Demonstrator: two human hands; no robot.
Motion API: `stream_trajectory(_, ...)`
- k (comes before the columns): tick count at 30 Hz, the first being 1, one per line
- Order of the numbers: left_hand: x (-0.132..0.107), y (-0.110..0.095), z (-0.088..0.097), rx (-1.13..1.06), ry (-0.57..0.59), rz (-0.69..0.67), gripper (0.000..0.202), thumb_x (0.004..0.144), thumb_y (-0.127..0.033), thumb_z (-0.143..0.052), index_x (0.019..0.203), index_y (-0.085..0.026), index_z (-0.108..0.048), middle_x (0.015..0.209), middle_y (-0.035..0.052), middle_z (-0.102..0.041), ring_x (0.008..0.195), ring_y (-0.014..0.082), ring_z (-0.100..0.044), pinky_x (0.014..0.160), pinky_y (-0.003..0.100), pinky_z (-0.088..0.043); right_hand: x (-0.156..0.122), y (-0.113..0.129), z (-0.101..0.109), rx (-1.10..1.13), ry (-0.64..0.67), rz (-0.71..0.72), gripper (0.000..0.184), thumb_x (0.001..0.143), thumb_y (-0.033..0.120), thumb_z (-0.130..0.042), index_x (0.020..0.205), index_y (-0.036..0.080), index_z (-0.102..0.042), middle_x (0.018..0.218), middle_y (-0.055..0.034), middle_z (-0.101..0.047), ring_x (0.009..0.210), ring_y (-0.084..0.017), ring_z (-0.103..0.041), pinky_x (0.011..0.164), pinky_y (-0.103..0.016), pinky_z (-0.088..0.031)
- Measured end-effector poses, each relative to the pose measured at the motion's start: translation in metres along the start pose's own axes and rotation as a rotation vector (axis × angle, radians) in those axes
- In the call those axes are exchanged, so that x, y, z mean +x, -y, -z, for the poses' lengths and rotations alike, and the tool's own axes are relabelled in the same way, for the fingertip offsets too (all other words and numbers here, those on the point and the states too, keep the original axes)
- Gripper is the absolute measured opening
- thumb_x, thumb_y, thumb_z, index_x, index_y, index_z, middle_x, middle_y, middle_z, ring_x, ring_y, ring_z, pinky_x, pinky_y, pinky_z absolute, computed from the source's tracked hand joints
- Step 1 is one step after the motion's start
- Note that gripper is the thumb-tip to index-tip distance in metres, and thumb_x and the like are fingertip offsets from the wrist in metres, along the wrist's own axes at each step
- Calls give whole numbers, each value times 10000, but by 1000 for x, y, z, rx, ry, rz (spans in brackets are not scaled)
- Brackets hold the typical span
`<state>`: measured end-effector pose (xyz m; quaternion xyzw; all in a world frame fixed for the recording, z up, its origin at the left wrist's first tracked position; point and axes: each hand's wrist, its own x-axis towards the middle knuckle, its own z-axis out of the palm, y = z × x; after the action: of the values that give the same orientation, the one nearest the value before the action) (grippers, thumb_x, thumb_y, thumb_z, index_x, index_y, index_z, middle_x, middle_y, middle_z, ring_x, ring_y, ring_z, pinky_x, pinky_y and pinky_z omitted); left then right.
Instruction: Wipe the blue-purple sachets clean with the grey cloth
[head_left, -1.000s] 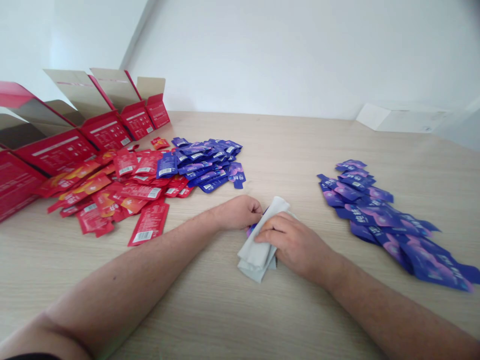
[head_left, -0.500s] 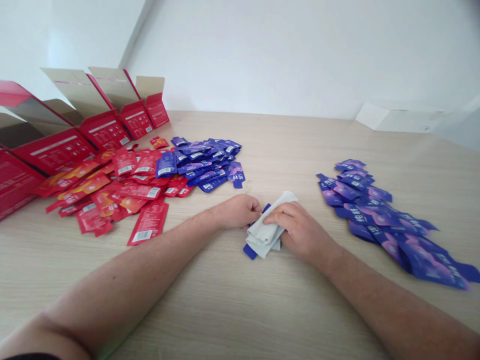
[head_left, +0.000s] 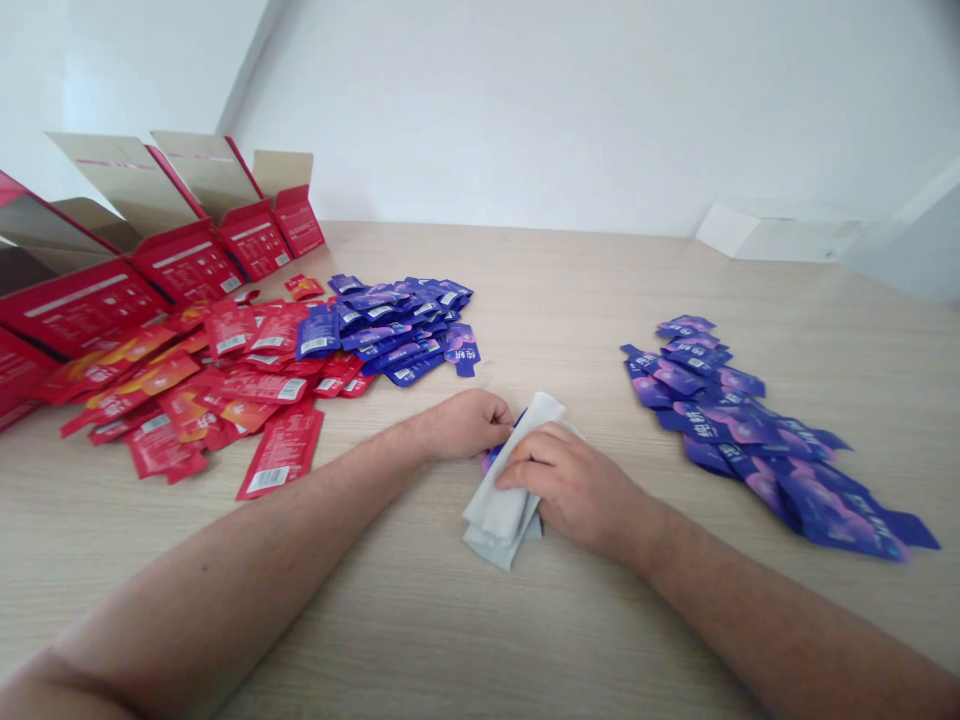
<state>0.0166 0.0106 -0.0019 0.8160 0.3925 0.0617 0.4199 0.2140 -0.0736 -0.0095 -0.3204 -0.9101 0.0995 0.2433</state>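
At the middle of the wooden table (head_left: 420, 620) my left hand (head_left: 459, 424) is closed in a pinch on the top end of a blue sachet (head_left: 495, 456), which is mostly hidden. My right hand (head_left: 564, 486) presses a folded pale grey cloth (head_left: 504, 505) down over that sachet, fingers curled on the cloth. The two hands touch over it.
A pile of blue sachets (head_left: 390, 325) and a spread of red sachets (head_left: 202, 390) lie at the left. Several open red cartons (head_left: 187, 255) stand behind them. A row of blue sachets (head_left: 750, 430) lies at the right. A flat white box (head_left: 772, 238) rests at the far edge.
My right hand slid the cloth up the sachet and back down toward me; the sachet's lower end showed half a second ago and is covered again. The view shifted slightly right.
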Motion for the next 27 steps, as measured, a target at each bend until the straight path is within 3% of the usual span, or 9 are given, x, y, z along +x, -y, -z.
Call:
stream_trajectory(6, 1, 0, 0, -31, -16, 13, 203, 816, -340, -502, 772, -185, -625, 532, -46, -576, 474, 91, -510, 442, 186, -352, -1, -5, 1, -30, -87, -108, 396, 747, -35, -577, 1062, 186, -668, 1035, -74, -638, 1030, -230, -529, 942, -397, -435)
stream_trajectory(12, 0, -1, 0, -27, -1, -7, 184, 805, -289, -504, 742, -171, -631, 553, -31, -602, 488, 84, -525, 459, 175, -367, 0, 0, 0, -17, 5, -18, 384, 767, -16, -570, 1059, 211, -676, 1019, -56, -641, 1031, -223, -524, 922, -377, -444)
stream_trajectory(17, 0, 0, -1, -43, -24, 3, 183, 812, -309, -501, 761, -180, -621, 526, -48, -568, 463, 85, -503, 436, 178, -348, -1, -6, 0, -37, -94, -104, 390, 745, -31, -579, 1057, 187, -666, 1037, -71, -637, 1025, -231, -527, 936, -399, -435)
stream_trajectory(22, 0, 0, -1, -19, -8, -2, 205, 816, -331, -501, 751, -183, -627, 557, -37, -602, 493, 90, -529, 464, 182, -364, 0, 0, -1, -23, 2, -19, 374, 768, -16, -574, 1050, 207, -677, 1010, -53, -639, 1027, -225, -521, 922, -378, -441)
stream_trajectory(27, -1, 0, -1, -18, -18, 9, 219, 822, -350, -493, 756, -185, -621, 531, -41, -575, 468, 91, -507, 434, 186, -344, -1, -7, 0, -51, -89, -120, 395, 741, -46, -564, 1049, 182, -662, 1041, -70, -634, 1029, -229, -522, 941, -395, -434)
